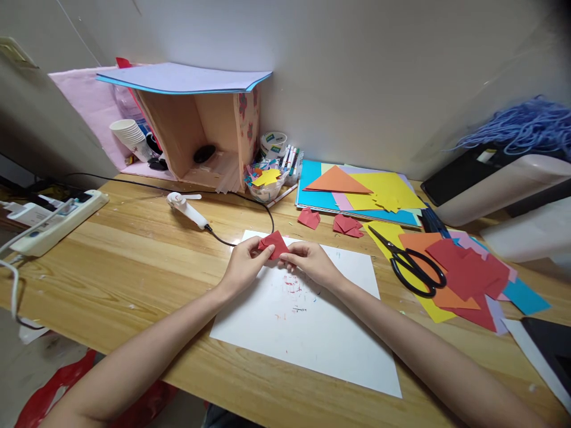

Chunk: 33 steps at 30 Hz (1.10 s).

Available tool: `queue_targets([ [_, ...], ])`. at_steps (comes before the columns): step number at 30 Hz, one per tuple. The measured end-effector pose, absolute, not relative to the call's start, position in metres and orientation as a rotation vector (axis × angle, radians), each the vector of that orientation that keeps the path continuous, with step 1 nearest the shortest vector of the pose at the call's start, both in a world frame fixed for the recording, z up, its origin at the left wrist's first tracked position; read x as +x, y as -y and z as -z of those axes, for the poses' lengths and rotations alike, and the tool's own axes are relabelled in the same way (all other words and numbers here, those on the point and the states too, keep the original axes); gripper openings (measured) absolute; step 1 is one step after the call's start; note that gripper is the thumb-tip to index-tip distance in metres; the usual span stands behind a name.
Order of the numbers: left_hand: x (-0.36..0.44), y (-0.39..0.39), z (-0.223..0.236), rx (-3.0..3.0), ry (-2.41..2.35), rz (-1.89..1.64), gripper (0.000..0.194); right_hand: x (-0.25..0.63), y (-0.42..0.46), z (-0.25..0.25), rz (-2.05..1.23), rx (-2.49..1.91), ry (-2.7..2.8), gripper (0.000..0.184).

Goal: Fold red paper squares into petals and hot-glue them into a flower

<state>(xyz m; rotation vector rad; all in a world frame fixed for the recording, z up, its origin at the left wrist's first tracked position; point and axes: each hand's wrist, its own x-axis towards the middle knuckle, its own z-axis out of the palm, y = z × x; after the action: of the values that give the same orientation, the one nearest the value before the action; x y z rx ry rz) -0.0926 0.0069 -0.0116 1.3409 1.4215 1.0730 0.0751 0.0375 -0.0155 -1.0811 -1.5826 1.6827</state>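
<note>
A small folded piece of red paper (274, 242) is held over the far edge of a white sheet (307, 321) on the wooden desk. My left hand (245, 263) pinches its left side, fingers closed on it. My right hand (308, 260) pinches its right side in the same way. Two other folded red pieces (308, 217) (347, 225) lie just beyond the white sheet. The white sheet carries small coloured marks near its middle.
Black scissors (413, 264) lie on loose coloured papers (464, 276) at the right. A stack of coloured sheets (357, 190) sits at the back. A wooden box (200, 142), a bowl of scraps (266, 183), a corded white tool (187, 209) and a power strip (53, 223) stand left.
</note>
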Motion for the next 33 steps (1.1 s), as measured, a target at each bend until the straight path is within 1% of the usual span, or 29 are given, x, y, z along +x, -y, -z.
queue_targets([
  [4, -0.093, -0.008, 0.010, 1.342, -1.464, -1.111, 0.027, 0.076, -0.040, 0.014, -1.766, -1.091, 1.521, 0.025],
  [8, -0.098, -0.011, 0.005, 1.327, -1.494, -1.198, 0.027, 0.076, -0.039, 0.012, -1.732, -1.150, 1.467, 0.024],
  [13, -0.101, -0.014, 0.003, 1.168, -1.456, -1.238, 0.030, 0.076, -0.041, 0.014, -1.723, -1.071, 1.328, 0.028],
  [18, -0.101, -0.014, 0.006, 1.173, -1.446, -1.217, 0.030, 0.077, -0.043, 0.016, -1.726, -1.071, 1.266, 0.025],
  [23, -0.102, -0.014, 0.006, 1.228, -1.468, -1.153, 0.029, 0.079, -0.044, 0.018, -1.659, -1.109, 1.230, 0.021],
  [29, -0.100, -0.013, 0.008, 1.260, -1.454, -1.118, 0.026, 0.081, -0.048, 0.019, -1.628, -1.038, 1.151, 0.027],
  [33, -0.099, -0.013, 0.006, 1.232, -1.438, -1.106, 0.026, 0.081, -0.049, 0.018, -1.621, -1.044, 1.172, 0.028],
])
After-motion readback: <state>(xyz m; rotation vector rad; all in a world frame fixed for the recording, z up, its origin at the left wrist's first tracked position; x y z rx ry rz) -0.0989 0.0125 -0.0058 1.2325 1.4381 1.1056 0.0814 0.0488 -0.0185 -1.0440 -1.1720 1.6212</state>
